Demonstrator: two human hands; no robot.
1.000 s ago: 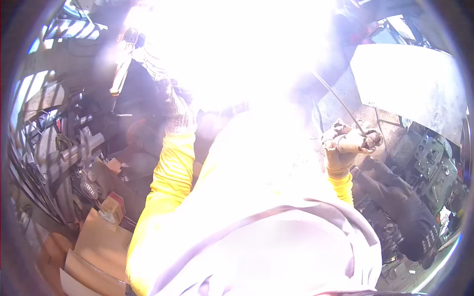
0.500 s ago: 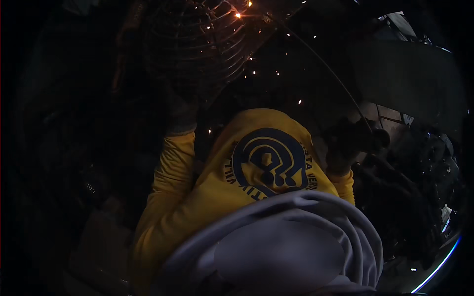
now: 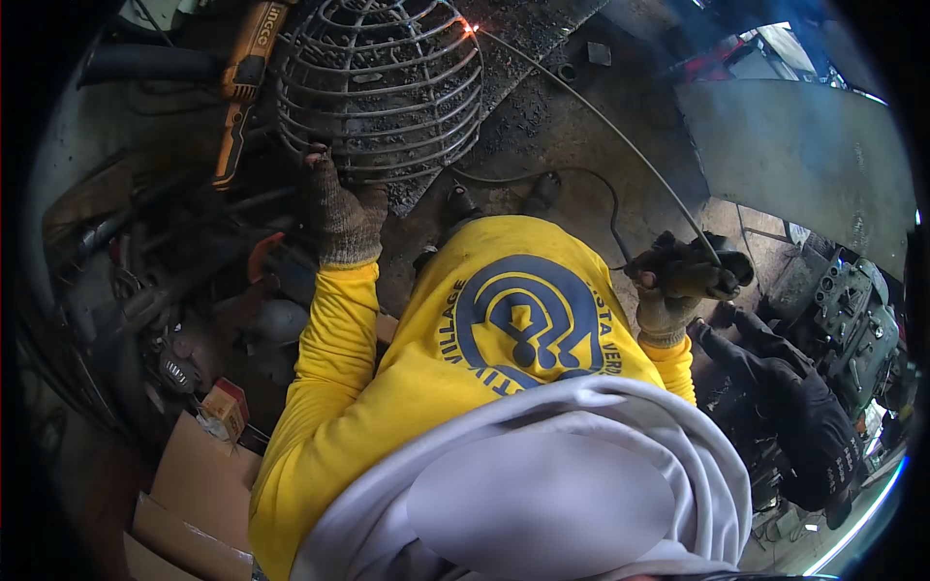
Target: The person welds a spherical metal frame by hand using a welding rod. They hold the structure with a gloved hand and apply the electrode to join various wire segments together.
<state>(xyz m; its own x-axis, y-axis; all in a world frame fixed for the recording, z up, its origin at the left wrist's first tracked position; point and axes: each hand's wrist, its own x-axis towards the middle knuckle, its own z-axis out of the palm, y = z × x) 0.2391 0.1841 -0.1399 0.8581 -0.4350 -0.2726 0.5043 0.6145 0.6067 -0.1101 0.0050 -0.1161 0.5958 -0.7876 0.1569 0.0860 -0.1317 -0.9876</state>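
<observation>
A round metal wire cage (image 3: pixel 380 89), built of curved rings and ribs, stands at the top on a dark, grit-covered tabletop (image 3: pixel 513 82). My left hand (image 3: pixel 341 215), in a knitted fingerless glove, grips the cage's near left edge. Off to the right, my gloved right hand (image 3: pixel 668 312) is closed around a dark welding electrode holder (image 3: pixel 683 266). A long thin welding rod (image 3: pixel 620 118) reaches from it up to the cage's right side, where a small orange glow shows at the tip.
An orange angle grinder (image 3: pixel 250 60) lies left of the cage. Scrap and tools fill the left side, with a cardboard box (image 3: pixel 205 474) below. A cable (image 3: pixel 603 182) crosses the floor. At right are a large metal sheet (image 3: pixel 799 165), a green machine (image 3: pixel 857 320) and another person in dark clothes (image 3: pixel 809 416).
The bright sparking at the rod's tip has shrunk to a small glow, and the dark picture has become light. Bluish smoke shows at upper right. My right hand has shifted slightly left.
</observation>
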